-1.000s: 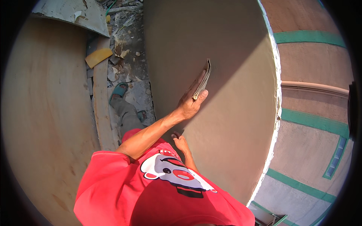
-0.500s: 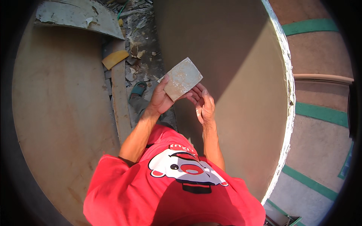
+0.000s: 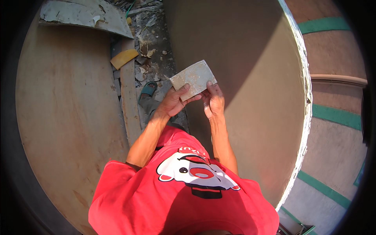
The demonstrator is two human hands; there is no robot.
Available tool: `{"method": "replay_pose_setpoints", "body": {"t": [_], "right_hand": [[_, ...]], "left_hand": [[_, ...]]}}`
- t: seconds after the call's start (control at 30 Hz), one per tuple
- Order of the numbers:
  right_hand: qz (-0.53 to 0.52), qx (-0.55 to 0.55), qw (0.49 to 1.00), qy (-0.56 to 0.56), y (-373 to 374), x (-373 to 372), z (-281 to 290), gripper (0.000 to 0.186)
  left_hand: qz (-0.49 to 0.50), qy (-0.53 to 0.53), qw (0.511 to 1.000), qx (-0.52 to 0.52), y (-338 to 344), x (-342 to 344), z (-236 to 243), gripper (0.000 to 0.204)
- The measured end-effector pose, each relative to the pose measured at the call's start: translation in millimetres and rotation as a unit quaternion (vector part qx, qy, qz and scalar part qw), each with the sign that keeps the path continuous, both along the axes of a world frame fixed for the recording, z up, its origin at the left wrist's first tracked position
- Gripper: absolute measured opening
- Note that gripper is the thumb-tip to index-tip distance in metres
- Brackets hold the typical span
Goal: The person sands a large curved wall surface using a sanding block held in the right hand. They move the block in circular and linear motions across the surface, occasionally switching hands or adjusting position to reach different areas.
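Note:
A flat, rectangular, pale piece like a small tile or board (image 3: 194, 79), spotted with whitish residue, is held up in front of my body. Its left lower part is in my left hand (image 3: 175, 101), with the thumb across the top face and the fingers beneath. At its right corner, my right hand (image 3: 214, 100) grips the edge, thumb on top; the fingers behind are partly hidden. Close to the right of both hands stretches a smooth grey-brown surface (image 3: 254, 129), part in shade and part sunlit, with a rough white edge (image 3: 307, 98).
On the left lies a large wooden sheet (image 3: 66, 109) with a worn, curved pale panel (image 3: 84, 13) at its far end. A narrow plank (image 3: 130, 105), a yellow piece (image 3: 124, 58) and broken rubble (image 3: 150, 47) are near my sandalled foot (image 3: 148, 90). Green-striped paving (image 3: 333, 94) shows far right.
My right hand has come up from beside the pale piece and closed on its right corner. The piece has turned slightly clockwise, and my left thumb now lies further over its face.

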State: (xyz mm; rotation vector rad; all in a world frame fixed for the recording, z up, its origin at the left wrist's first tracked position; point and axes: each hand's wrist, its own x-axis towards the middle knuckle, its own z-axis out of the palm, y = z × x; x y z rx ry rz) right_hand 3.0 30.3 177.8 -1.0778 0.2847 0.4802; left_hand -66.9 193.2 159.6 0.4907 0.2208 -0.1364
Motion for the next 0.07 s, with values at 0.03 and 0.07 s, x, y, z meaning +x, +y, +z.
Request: {"method": "replay_pose_setpoints", "body": {"t": [0.03,0.07], "right_hand": [[-0.008,-0.008,1.0,-0.001,0.2,-0.2,-0.3,0.019],[-0.015,-0.017,1.0,-0.002,1.0,-0.4,0.8,0.02]], "left_hand": [[-0.005,-0.007,0.999,0.04,-1.0,-0.2,0.9,0.059],[-0.01,-0.015,0.997,0.081,-2.0,-0.2,1.8,0.059]]}}
